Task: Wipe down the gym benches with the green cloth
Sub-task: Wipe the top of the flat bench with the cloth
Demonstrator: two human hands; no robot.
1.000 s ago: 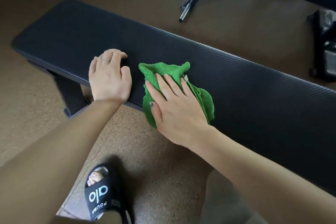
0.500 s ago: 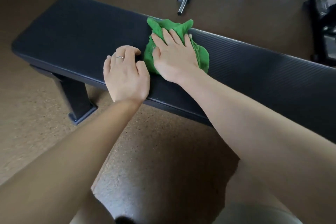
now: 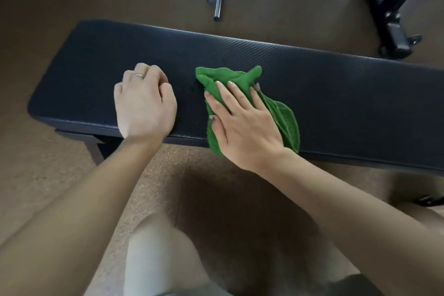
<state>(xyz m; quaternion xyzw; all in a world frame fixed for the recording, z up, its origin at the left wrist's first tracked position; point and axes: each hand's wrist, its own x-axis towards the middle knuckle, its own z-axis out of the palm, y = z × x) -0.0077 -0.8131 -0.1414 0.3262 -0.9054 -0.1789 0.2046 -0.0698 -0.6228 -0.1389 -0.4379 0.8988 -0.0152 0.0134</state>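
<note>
Pressing the green cloth [image 3: 245, 106] flat under spread fingers, right hand [image 3: 242, 125] is lying mid-frame on the black padded tabletop [image 3: 336, 94], cloth draping over its near edge, left hand [image 3: 144, 106] resting beside, fingers curled, holding nothing.

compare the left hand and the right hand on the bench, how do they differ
The left hand rests bare on the bench with fingers curled under; the right hand lies flat, fingers spread, pressing the green cloth. The left hand wears a ring; none shows on the right. The left sits nearer the bench's end, the right nearer its middle. Both lie palm down at the near edge.
</note>
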